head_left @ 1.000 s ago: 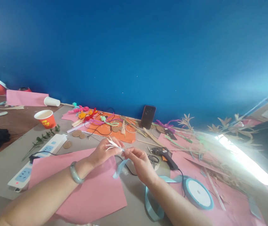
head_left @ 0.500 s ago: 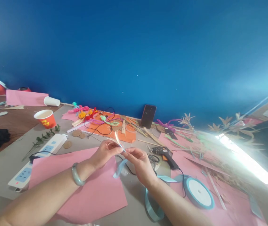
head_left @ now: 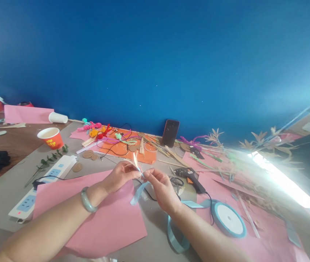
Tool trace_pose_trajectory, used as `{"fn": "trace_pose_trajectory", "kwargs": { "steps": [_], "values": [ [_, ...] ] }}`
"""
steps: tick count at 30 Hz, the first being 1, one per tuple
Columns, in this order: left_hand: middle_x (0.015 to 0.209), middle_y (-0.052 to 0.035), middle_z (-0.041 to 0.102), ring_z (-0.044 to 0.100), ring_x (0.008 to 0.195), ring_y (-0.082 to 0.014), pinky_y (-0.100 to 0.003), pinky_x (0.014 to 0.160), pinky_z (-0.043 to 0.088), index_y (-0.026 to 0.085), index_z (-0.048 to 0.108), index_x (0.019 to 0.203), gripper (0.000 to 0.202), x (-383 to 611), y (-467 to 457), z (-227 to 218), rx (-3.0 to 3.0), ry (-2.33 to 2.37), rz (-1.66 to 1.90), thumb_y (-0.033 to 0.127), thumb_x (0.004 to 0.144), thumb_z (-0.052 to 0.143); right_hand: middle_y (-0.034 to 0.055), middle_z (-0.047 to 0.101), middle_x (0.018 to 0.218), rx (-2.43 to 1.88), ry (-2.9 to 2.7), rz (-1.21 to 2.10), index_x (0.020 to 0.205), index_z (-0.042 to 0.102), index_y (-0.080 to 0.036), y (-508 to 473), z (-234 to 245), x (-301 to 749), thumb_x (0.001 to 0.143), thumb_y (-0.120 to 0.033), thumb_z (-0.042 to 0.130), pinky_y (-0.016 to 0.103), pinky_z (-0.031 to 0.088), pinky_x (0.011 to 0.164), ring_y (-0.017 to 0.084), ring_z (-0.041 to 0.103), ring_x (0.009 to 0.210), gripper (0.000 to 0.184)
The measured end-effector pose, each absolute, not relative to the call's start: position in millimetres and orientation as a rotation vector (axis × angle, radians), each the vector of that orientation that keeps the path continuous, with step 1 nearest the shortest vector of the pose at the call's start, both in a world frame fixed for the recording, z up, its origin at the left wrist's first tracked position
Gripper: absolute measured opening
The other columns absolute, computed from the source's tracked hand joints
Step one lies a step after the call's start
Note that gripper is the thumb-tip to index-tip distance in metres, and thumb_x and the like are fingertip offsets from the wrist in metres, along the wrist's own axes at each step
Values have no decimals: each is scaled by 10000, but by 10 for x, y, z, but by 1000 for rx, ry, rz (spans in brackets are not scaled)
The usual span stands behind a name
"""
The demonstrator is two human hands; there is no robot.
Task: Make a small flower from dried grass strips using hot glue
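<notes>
Left hand (head_left: 122, 176): grip together, thumb and fingertips clamped on a slender cream-white piece of thin strips (head_left: 135, 160), material unclear from where I stand; its tips rise just above the grip. Right hand (head_left: 160, 187): grip just beside the left, apparently pinched on a light-blue satin ribbon (head_left: 137, 194), whose loose tail hangs below. Right of both grips, a round white spool with a light-blue rim (head_left: 229, 219) lies over the tabletop (head_left: 155, 218). Step, as I judge: binding the piece's lower end. Next move likely calls for a firm left pinch and a taut ribbon.
</notes>
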State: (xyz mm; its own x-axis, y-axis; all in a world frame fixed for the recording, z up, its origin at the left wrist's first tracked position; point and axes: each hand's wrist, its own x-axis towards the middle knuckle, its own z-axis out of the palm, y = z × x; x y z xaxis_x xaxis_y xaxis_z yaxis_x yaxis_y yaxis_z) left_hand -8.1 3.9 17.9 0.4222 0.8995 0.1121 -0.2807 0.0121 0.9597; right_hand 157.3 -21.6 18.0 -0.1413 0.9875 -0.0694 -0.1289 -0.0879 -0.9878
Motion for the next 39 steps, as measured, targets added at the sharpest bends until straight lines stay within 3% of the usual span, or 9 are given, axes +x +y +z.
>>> {"fn": "trace_pose_trajectory", "kwargs": {
  "steps": [7, 19, 27, 35, 39],
  "values": [
    [693, -16, 657, 645, 717, -165, -310, 740, 515, 140, 666, 775, 66, -78, 27, 169, 1164, 643, 1000, 185, 731, 687, 27, 642, 674, -1040, -1206, 1477, 649, 657, -183, -218, 180, 1584, 756, -476, 667, 304, 417, 743, 175, 562, 717, 312],
    [675, -20, 647, 630, 720, -166, -310, 734, 511, 139, 673, 752, 84, -82, 37, 134, 1205, 634, 1019, 221, 743, 690, 5, 624, 659, -1045, -1255, 1418, 677, 643, -179, -246, 204, 1568, 757, -482, 676, 275, 409, 678, 146, 538, 661, 314],
    [694, -33, 648, 604, 717, -152, -257, 701, 482, 134, 666, 700, 116, -84, 38, 145, 1339, 756, 1035, 222, 767, 632, 31, 637, 697, -1176, -1432, 1116, 738, 631, -186, -252, 146, 1595, 830, -462, 590, 284, 425, 677, 169, 551, 685, 293],
    [709, -48, 674, 648, 720, -171, -272, 708, 515, 134, 678, 727, 128, -88, 66, 86, 1355, 838, 1033, 258, 753, 656, 22, 652, 692, -1289, -1538, 857, 716, 607, -205, -259, 176, 1585, 842, -344, 554, 298, 421, 697, 189, 572, 691, 196],
    [686, -44, 677, 654, 708, -173, -276, 706, 526, 131, 677, 721, 131, -77, 62, 78, 1338, 856, 1043, 261, 740, 670, 20, 658, 720, -1319, -1697, 570, 691, 579, -220, -252, 148, 1597, 828, -260, 548, 333, 374, 753, 201, 574, 734, 146]
  ]
}}
